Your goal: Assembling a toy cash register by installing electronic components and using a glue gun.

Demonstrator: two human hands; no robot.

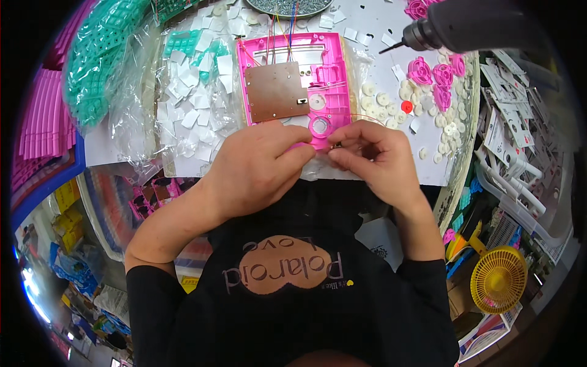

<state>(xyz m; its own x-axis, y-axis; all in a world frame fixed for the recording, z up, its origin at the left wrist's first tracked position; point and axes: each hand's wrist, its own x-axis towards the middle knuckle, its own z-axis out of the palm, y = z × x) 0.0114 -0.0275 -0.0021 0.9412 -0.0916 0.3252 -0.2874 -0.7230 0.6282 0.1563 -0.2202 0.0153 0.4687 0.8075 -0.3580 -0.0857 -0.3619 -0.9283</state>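
A pink plastic housing [335, 92] lies on the table in front of me, its inner side up. Over its left part sits a brown circuit board [275, 92], with coloured wires running off the far edge. My left hand [257, 160] is closed at the housing's near edge, thumb and fingers pressed against the pink plastic. At the near right corner, my right hand [380, 156] pinches a small dark metallic part [335, 146]; its exact kind is too small to tell. Thin reddish wires [367, 117] pass close above the right hand.
A dark power screwdriver [452, 29] with a thin bit juts in at upper right. White round plastic pieces [449, 129] and pink parts [420, 70] lie below it. White paper squares [189, 116] and bagged green parts [101, 67] cover the left. A metal dish [287, 6] stands far back.
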